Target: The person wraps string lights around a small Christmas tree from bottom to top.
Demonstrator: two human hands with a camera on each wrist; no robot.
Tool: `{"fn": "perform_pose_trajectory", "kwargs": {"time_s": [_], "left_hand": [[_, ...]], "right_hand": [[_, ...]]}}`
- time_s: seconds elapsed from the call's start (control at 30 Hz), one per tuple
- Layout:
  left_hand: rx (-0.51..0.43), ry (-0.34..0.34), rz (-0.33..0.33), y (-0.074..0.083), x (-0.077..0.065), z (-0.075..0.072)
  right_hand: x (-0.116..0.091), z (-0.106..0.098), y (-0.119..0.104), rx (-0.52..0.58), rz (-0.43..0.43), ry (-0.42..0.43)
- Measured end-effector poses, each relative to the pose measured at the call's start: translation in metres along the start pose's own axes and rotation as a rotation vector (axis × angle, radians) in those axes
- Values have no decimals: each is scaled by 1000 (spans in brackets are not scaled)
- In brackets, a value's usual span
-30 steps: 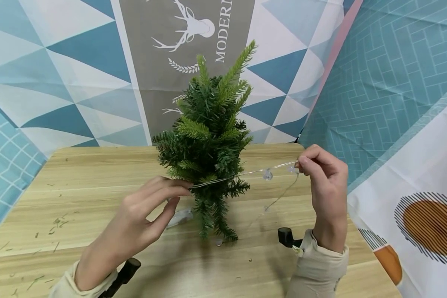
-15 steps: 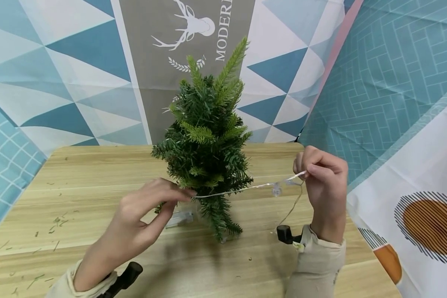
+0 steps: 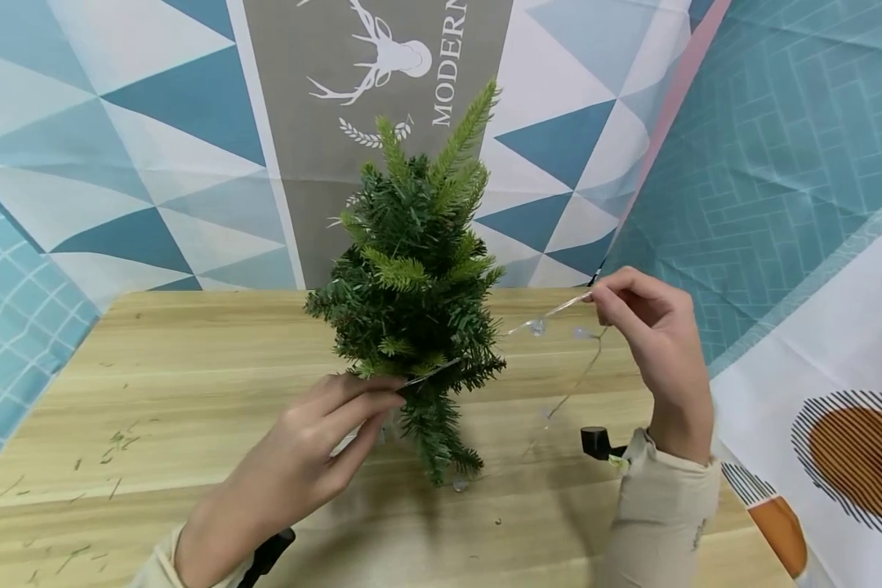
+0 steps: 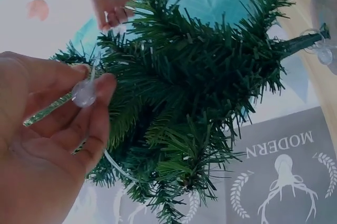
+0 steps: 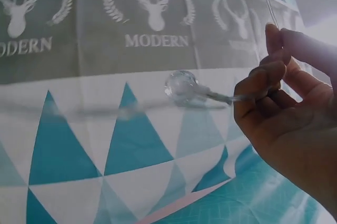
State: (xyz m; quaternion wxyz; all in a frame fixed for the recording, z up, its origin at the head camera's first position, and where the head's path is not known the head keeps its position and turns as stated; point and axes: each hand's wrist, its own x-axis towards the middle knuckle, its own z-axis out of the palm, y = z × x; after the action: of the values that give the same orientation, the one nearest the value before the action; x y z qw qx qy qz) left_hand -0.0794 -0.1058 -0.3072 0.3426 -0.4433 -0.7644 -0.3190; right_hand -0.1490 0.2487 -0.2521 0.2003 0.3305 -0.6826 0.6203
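A small artificial Christmas tree stands upright on the wooden table, between my two hands. My left hand is at its lower left branches, fingertips and thumb pinching a thin wire of a string of lights. In the left wrist view, a clear round bulb sits at those fingertips. My right hand, right of the tree, pinches the light string higher up. The string slants across the tree's front between the hands. From my right hand, a loose length with a bulb hangs down toward the table.
Small green needle scraps lie on the left of the wooden table. Another clear bulb lies by the tree's foot. A patterned cloth hangs behind the table; a white cloth borders its right side.
My right hand has dipped, then risen, so the string slants up more steeply to the right. My left hand has shifted right, and the clear case seen behind it before is now hidden.
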Motion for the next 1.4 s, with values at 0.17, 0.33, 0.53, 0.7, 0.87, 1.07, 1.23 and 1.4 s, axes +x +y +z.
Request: {"fn": "perform_pose_trajectory", "kwargs": {"time_s": [0.17,0.33,0.53,0.7,0.87,1.07,1.23,1.4], "left_hand": [[52,-65,-26,-1,-4,3],[32,-65,-40,-1,-5,5],[-15,-76,-109,0,-4,2],[-59,-46,-123,0,-4,1],[-77,-2,-74,1,-2,0],[-221,47,-61,1,1,-2],[-174,55,-64,0,1,-3],[-170,42,-82,0,0,-1]], "right_hand": [[10,-13,2,-119,89,-97],[23,-22,13,-310,236,-236],[33,-28,40,-334,360,-426],[29,-33,53,-126,346,-458],[21,-42,56,207,222,-524],[16,-48,59,442,91,-610],[17,-44,58,325,189,-475],[21,-35,62,254,297,-352]]}}
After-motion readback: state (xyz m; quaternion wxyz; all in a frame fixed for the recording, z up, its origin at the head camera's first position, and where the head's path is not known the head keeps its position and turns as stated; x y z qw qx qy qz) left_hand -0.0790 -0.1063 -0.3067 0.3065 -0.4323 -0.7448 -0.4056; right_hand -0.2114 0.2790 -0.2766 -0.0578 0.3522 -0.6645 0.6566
